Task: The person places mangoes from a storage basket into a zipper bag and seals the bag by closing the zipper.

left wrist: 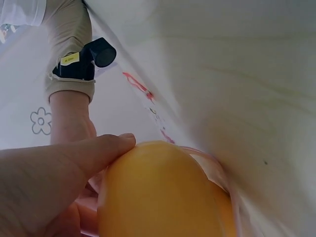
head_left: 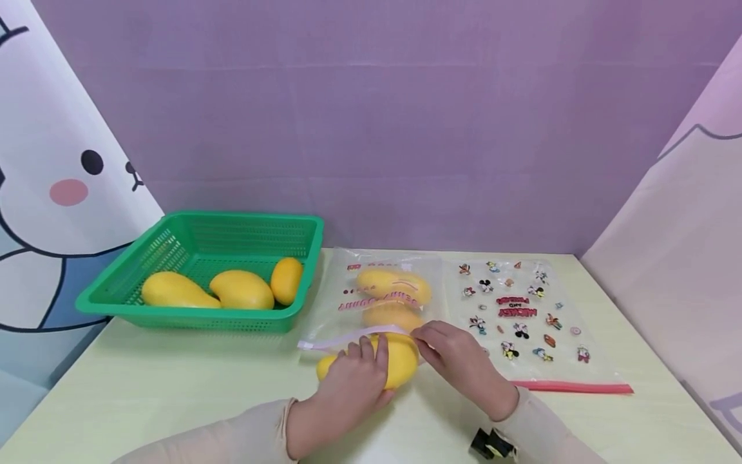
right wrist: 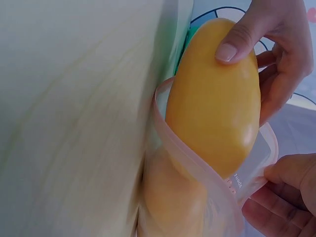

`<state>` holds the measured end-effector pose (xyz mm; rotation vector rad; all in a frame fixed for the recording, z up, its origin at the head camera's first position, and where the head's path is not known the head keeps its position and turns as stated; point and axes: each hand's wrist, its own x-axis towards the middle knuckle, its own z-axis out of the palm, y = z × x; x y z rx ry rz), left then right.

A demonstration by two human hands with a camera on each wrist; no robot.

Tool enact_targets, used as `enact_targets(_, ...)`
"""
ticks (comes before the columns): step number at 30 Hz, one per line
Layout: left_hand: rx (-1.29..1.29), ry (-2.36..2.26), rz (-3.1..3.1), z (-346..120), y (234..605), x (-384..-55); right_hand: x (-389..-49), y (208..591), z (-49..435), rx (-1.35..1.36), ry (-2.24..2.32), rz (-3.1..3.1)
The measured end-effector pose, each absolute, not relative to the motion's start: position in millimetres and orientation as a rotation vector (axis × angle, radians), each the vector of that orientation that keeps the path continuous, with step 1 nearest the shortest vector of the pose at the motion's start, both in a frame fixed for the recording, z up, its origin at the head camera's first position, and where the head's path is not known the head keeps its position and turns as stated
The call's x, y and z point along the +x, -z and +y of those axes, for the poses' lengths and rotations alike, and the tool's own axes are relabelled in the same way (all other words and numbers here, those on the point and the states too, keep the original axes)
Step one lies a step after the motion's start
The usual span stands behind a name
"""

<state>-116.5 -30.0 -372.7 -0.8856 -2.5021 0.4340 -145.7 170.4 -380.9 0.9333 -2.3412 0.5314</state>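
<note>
My left hand grips a yellow mango at the near, open mouth of a clear zip bag. In the right wrist view the thumb presses on the mango's side, and the mango's lower end sits inside the bag's pink-edged opening. My right hand pinches the bag's rim at the right of the mouth, holding that edge away from the fruit. Two more mangoes lie inside the bag, one toward its far end and one nearer the mouth.
A green basket with three mangoes stands at the back left. Flat on the table to the right lies a second clear zip bag, printed with cartoon figures and edged in red. A purple curtain hangs behind the table.
</note>
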Motion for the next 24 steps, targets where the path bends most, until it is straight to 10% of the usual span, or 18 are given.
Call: enact_targets(24, -0.804, -0.430, -2.436, -15.8, 386.8, -128.2, -147.1, 381.3, 164.3, 0.967, -0.538, -2.290)
